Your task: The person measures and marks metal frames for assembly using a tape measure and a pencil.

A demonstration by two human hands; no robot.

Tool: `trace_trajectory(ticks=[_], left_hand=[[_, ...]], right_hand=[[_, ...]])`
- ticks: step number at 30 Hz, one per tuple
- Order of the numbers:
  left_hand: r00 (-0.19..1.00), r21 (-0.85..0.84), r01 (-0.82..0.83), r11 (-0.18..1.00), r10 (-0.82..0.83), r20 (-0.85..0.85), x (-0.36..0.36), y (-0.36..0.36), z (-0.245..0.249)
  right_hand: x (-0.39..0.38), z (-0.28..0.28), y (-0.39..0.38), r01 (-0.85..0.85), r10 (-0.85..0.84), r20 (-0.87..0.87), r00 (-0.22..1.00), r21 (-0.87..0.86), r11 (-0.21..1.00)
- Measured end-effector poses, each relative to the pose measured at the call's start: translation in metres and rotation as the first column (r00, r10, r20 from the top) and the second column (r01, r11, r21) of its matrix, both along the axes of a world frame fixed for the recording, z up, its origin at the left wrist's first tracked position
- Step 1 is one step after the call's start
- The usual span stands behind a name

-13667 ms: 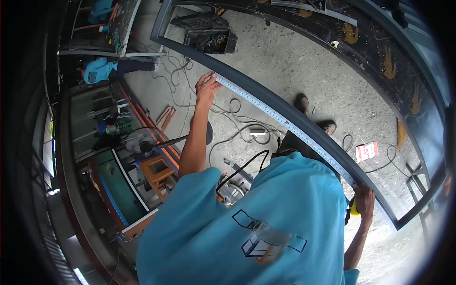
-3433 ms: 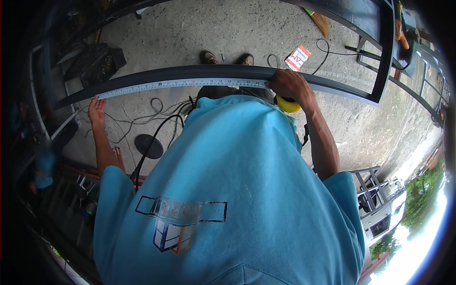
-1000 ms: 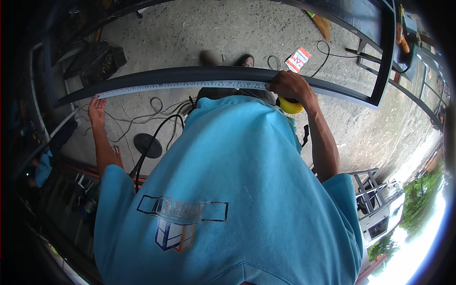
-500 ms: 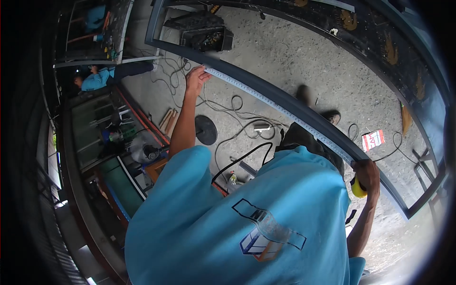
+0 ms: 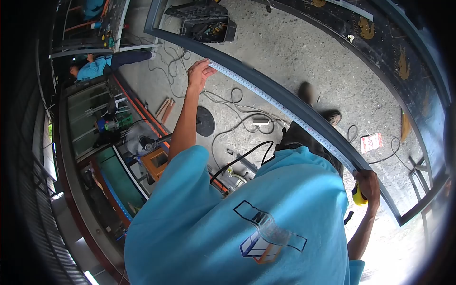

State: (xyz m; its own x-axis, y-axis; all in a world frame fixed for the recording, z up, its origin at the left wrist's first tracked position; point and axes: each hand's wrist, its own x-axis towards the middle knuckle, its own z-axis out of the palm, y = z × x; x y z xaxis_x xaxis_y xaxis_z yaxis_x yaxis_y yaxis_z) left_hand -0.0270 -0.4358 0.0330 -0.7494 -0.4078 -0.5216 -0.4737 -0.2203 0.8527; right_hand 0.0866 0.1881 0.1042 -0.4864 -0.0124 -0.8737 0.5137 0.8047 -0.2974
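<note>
A tape measure's pale blade (image 5: 280, 107) is stretched along the near side of a dark grey metal frame (image 5: 266, 80). My left hand (image 5: 200, 75) pinches the blade's far-left end against the frame. At the other end, my right hand (image 5: 368, 185) is wrapped round the yellow tape measure case (image 5: 359, 195), its fingers by the frame's edge. The frame runs slantwise from upper left to lower right in front of my body; part of the case is hidden by the right hand.
An open black toolbox (image 5: 209, 31) lies on the concrete floor beyond the frame. Cables (image 5: 237, 111) snake over the floor near a round dark disc (image 5: 205, 121). A red-and-white packet (image 5: 371, 142) lies at right. Another person (image 5: 95, 67) in blue is at upper left.
My view has shifted slightly. The frame's lower right corner sits a little lower and further left. Both hands keep their hold on the tape measure.
</note>
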Motion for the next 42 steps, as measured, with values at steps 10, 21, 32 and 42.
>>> trace_trajectory(ticks=[10,21,32,42], left_hand=[[0.995,-0.007,0.041,0.999,-0.040,0.096,-0.008,-0.065,-0.035],[0.994,-0.050,0.036,0.998,-0.030,0.105,-0.013,-0.042,-0.019],[0.993,-0.075,0.081,0.994,-0.073,0.092,-0.014,-0.040,-0.017],[0.993,-0.075,0.067,0.995,-0.060,0.098,-0.015,-0.043,-0.020]], right_hand=[[0.007,-0.008,0.009,-0.108,0.109,-0.035,0.993,0.006,0.994],[0.021,-0.018,0.013,-0.080,0.076,-0.103,0.992,-0.040,0.996],[0.021,-0.020,0.013,-0.113,0.111,-0.107,0.988,-0.016,0.993],[0.027,-0.025,0.016,-0.194,0.177,-0.279,0.944,-0.034,0.980]])
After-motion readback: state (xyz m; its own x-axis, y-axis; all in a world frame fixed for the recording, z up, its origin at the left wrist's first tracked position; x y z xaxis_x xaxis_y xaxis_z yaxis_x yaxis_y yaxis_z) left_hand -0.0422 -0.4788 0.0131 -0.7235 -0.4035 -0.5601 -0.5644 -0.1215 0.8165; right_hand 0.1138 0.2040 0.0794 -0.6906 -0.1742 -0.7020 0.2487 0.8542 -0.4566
